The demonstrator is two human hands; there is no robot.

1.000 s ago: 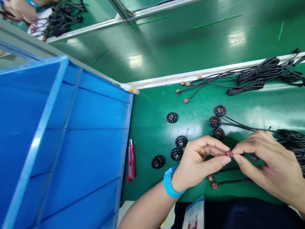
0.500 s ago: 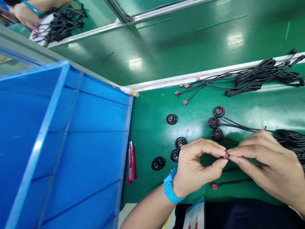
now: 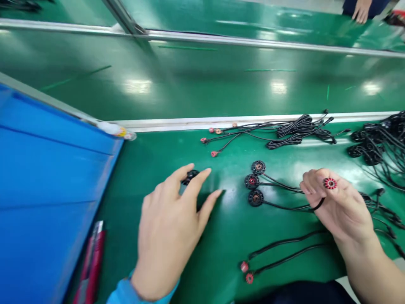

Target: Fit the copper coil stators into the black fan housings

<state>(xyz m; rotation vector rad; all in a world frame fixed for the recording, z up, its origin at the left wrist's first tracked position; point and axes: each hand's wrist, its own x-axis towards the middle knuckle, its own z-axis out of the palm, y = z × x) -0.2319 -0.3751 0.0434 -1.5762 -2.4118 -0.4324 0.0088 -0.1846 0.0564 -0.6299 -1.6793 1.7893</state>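
My right hand point(image 3: 341, 202) is closed on a small red motor stator point(image 3: 330, 183), pinched by the fingertips with its toothed face showing and a black cable hanging from it. On the left, my left hand point(image 3: 171, 223) reaches over the table with fingers spread, holding nothing. Its fingers partly hide a black round housing point(image 3: 190, 176), and I cannot tell whether they touch it. Between the hands are several black round housings with stators seated inside point(image 3: 252, 181), cables running right. Nearer me lie two cables ending in red stators point(image 3: 249, 277).
A blue bin point(image 3: 47, 181) stands at left, with a red box cutter point(image 3: 91, 261) beside it. A white bottle point(image 3: 117, 129) lies by the ledge. Coiled black cables point(image 3: 291, 131) lie at the back, more cables point(image 3: 389, 143) at far right. Another person's hand point(image 3: 361, 9) rests beyond.
My hands have come apart. The left let go of the stator and moved left towards the black housings; the right keeps the stator, now raised and face-up. The view has shifted right.
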